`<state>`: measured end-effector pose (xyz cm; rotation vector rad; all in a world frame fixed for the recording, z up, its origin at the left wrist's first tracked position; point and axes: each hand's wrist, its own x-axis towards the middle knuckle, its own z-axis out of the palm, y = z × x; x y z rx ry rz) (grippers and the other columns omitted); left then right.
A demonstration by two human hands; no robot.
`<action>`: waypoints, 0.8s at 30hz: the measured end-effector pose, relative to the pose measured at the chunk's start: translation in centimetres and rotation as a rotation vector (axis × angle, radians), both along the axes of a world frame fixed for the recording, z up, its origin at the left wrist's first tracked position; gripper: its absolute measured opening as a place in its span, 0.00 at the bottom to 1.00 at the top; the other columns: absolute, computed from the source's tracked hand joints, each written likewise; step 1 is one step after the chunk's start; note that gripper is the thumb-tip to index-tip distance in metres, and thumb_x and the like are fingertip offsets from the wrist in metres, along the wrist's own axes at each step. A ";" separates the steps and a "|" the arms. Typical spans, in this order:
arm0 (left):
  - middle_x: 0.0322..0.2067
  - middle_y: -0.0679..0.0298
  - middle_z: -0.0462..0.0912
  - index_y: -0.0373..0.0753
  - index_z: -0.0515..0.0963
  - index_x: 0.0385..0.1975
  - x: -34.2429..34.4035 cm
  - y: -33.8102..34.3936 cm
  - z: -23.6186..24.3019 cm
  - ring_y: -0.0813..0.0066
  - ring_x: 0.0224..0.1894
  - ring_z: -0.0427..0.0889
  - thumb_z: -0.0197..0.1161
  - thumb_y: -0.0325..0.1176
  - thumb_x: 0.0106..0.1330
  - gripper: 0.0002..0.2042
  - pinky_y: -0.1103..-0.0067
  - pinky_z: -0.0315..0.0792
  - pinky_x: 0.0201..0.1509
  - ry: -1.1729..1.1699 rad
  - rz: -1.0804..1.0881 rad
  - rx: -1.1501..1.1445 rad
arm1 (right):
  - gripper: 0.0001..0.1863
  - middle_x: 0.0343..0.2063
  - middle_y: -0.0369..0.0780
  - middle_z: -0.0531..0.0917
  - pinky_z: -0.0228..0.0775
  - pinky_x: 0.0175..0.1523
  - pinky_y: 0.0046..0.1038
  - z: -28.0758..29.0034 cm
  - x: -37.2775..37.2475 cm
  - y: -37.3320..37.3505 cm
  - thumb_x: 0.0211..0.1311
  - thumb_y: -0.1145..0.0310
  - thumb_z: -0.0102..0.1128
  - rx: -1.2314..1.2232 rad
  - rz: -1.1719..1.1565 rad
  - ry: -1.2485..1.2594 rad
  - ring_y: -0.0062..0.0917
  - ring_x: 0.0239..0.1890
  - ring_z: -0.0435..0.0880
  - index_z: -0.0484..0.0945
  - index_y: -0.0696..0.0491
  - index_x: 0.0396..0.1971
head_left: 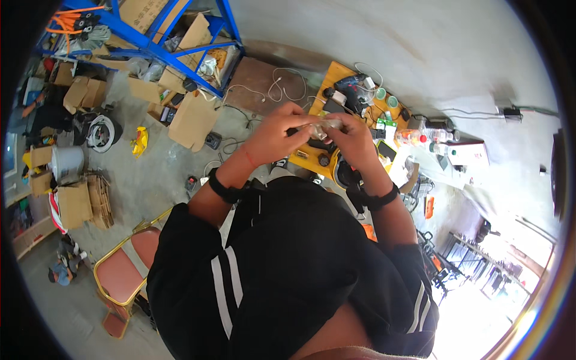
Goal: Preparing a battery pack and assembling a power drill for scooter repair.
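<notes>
Held up before my chest, a small crinkled piece of clear, shiny plastic is pinched between my two hands; it looks like a little bag or wrapper, and what it contains, if anything, is too small to tell. My left hand grips its left side with thumb and fingertips. On the other side, my right hand has its thumb and fingers closed on the plastic. Behind and below both hands is a yellow wooden table crowded with tools and small items.
A power drill, bottles and cables lie along the wall. To the left rise a blue metal rack and an open cardboard box. A folding chair stands at lower left. Another person is at the far left.
</notes>
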<state>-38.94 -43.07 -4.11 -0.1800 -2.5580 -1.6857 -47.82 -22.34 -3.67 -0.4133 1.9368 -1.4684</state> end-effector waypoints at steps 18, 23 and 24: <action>0.36 0.59 0.83 0.36 0.81 0.39 -2.6 4.8 1.1 0.60 0.38 0.82 0.71 0.35 0.57 0.14 0.72 0.74 0.44 0.090 -0.040 -0.058 | 0.17 0.45 0.42 0.83 0.72 0.57 0.26 1.1 2.8 2.5 0.62 0.78 0.57 -0.290 -0.085 -0.161 0.26 0.50 0.80 0.77 0.62 0.51; 0.37 0.59 0.82 0.35 0.81 0.40 -4.2 9.8 1.3 0.57 0.40 0.81 0.68 0.34 0.60 0.12 0.70 0.75 0.45 0.395 -0.191 -0.382 | 0.26 0.49 0.42 0.77 0.71 0.54 0.29 0.5 5.2 5.8 0.70 0.54 0.56 -0.756 -0.415 -0.587 0.24 0.44 0.79 0.70 0.63 0.55; 0.40 0.57 0.83 0.35 0.80 0.45 -4.1 11.2 1.3 0.55 0.41 0.81 0.68 0.33 0.60 0.15 0.70 0.75 0.47 0.335 -0.293 -0.429 | 0.27 0.49 0.42 0.76 0.73 0.51 0.28 0.1 5.4 6.7 0.71 0.52 0.54 -0.765 -0.517 -0.625 0.23 0.41 0.80 0.70 0.63 0.55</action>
